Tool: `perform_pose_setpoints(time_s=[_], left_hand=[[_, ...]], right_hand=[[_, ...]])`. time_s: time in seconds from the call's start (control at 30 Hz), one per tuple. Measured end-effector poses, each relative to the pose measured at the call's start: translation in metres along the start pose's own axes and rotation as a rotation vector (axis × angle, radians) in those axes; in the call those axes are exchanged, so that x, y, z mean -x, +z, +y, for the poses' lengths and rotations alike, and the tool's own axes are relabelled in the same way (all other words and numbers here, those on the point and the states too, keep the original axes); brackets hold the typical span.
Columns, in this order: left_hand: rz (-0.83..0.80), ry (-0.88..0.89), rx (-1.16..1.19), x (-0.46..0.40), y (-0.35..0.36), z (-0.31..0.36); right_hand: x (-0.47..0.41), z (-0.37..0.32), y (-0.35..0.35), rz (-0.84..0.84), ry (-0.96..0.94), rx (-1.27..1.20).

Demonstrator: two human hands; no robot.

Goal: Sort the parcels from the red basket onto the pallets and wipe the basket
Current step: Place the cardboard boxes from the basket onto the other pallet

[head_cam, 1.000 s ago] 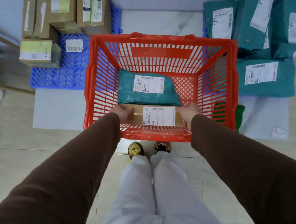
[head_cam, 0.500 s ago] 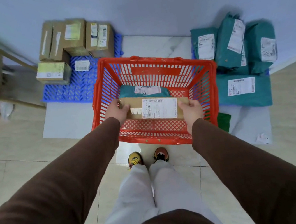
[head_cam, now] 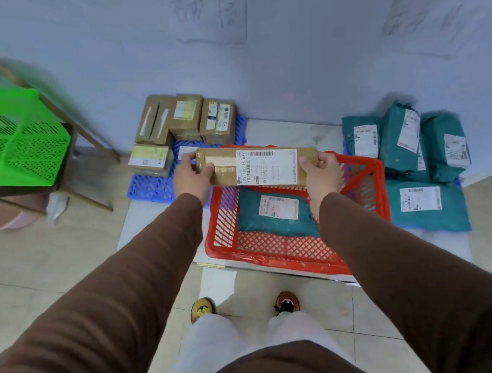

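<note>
While both hands grip it by its short ends, the cardboard parcel is held level in the air above the far rim of the red basket. Left hand: fingers wrapped over the taped left end, thumb on the near face. Right hand: closed around the right end in the same manner. The parcel's white label faces up; it touches nothing but the hands.

Directly below, one teal mailer bag lies flat on the basket floor, against the far-left part, with bare mesh along the near edge. The basket stands on a pale floor mat.

Left of the basket, the blue pallet carries stacked cardboard boxes against the wall; its near strip is uncovered. Right of the basket, a pile of teal bags sits by the wall, the nearest bag just beside the basket's right wall; the pallet beneath is mostly hidden.

Far left, a green crate rests on a wooden stand, well apart from the pallet. Open tile floor lies between them and around the person's shoes.
</note>
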State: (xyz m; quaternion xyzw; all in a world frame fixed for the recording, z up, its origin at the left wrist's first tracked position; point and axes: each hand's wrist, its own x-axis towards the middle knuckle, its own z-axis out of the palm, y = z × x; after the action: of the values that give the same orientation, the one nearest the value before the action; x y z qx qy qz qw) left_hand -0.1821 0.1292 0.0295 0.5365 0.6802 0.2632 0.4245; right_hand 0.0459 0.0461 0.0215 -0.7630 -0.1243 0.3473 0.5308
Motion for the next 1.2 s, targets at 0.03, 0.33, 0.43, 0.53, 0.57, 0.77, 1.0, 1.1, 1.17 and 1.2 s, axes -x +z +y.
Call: perform_pose_setpoints(time_s=[0.03,0.33,0.43,0.53,0.57,0.77,1.0,1.1,1.17,1.2], left_hand=[[0.01,-0.003,0.015,-0.007,-0.014,-0.005],[0.007,-0.077,0.114,-0.091,-0.157,-0.083],[-0.028,-0.102,0.128,-0.122,-0.199,-0.113],[-0.035,-0.095,0.1,-0.137,-0.225,-0.135],[-0.038,-0.104,0.097,-0.142,-0.23,-0.143],[-0.078,-0.194,0.016,-0.169,-0.231,-0.179],[-0.113,-0.227,-0.105,-0.212,-0.207,-0.209],[-0.116,-0.234,-0.153,-0.227,-0.192,-0.217],[-0.119,-0.238,-0.179,-0.237,-0.185,-0.222],[-0.125,-0.237,-0.189,-0.243,-0.182,-0.225]], right_hand=[[0.006,-0.003,0.014,-0.014,-0.002,-0.011],[0.08,-0.003,0.175,-0.068,-0.021,0.027],[0.103,0.005,0.227,-0.067,-0.013,0.026],[0.119,0.02,0.26,-0.075,0.048,0.041],[0.12,0.027,0.27,-0.075,0.068,0.056],[0.105,0.075,0.303,-0.037,0.19,0.163],[0.048,0.14,0.331,-0.064,0.233,0.251],[0.042,0.14,0.336,-0.064,0.268,0.249],[0.036,0.14,0.34,-0.065,0.292,0.243],[0.032,0.143,0.343,-0.068,0.292,0.244]])
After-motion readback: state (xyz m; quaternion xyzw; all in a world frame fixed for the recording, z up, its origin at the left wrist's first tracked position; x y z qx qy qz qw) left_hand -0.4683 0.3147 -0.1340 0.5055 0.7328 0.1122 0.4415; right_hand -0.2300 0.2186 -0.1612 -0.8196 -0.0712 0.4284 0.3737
